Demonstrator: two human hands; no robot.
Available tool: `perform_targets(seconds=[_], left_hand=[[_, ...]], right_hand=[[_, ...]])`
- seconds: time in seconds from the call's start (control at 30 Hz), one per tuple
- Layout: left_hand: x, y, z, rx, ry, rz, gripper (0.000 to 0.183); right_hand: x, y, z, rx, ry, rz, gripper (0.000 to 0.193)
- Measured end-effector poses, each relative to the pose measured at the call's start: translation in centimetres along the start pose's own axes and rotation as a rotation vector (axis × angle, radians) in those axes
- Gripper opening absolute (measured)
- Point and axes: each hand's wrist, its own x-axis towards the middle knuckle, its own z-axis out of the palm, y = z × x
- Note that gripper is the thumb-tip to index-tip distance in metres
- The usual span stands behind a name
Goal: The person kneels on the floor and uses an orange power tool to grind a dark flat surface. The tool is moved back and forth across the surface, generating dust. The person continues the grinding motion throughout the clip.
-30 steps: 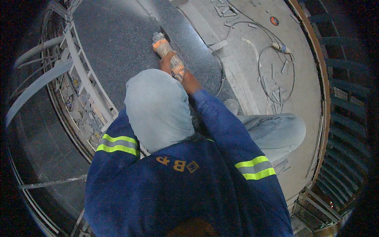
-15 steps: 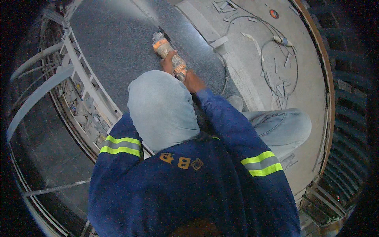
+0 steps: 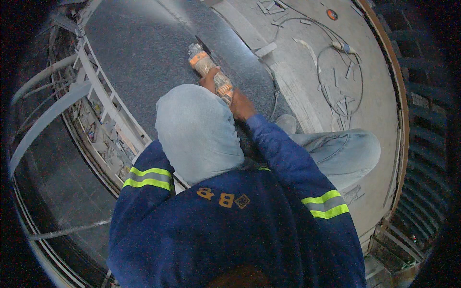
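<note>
A dusty orange-and-grey angle grinder (image 3: 205, 65) points away from me over a large dark speckled stone slab (image 3: 139, 53). My left hand (image 3: 209, 79) wraps round the middle of its body. Behind it, my right hand (image 3: 242, 105) is closed on the rear end. The disc shows only as a thin dark edge at the right of the grinder's head, at the slab's surface. A pale streak of dust (image 3: 170, 12) spreads ahead of the tool along the slab. My bent left knee hides part of the slab and my left forearm.
A cable (image 3: 317, 72) loops over the dusty floor on the right, among several thin offcut strips (image 3: 343, 103). An orange-and-black disc (image 3: 332, 15) lies farther off. Left of the slab runs a white metal frame (image 3: 103, 93) with rubble beside it. A curved edge (image 3: 398, 105) bounds the floor at right.
The grinder and both my hands have shifted slightly to the right and nearer to me. Both hands keep their hold. Dust still streams ahead of the tool.
</note>
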Motion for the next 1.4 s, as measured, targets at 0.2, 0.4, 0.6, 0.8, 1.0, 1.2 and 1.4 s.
perform_targets(seconds=[0.2,0.4,0.6,0.8,1.0,1.2,1.4], left_hand=[[3.2,-1.7,-1.4,-0.008,-0.035,0.056,0.039],[6.9,-1.2,-2.3,0.010,-0.084,0.080,0.035],[5.7,-1.2,-2.5,0.001,-0.002,0.027,0.035],[0.4,-1.2,-0.5,-0.021,-0.038,-0.009,0.038],[2.2,-1.5,-1.1,-0.044,-0.005,0.047,0.038],[6.2,-1.1,-2.1,-0.054,-0.018,0.039,0.037],[7.1,-1.8,-3.1,-0.002,-0.056,0.107,0.041]], right_hand=[[0.7,0.2,-0.5,0.004,-0.073,0.020,0.059],[2.7,-1.0,0.3,0.034,0.031,-0.043,0.063],[2.0,-1.3,-0.2,-0.018,-0.042,-0.005,0.065],[-1.1,-0.8,-1.3,-0.056,-0.047,0.062,0.062],[-0.2,-0.2,-0.5,0.002,-0.055,0.010,0.061],[2.2,-0.3,0.5,0.088,0.028,-0.071,0.059],[1.9,-1.3,-0.2,0.017,-0.032,-0.066,0.059]])
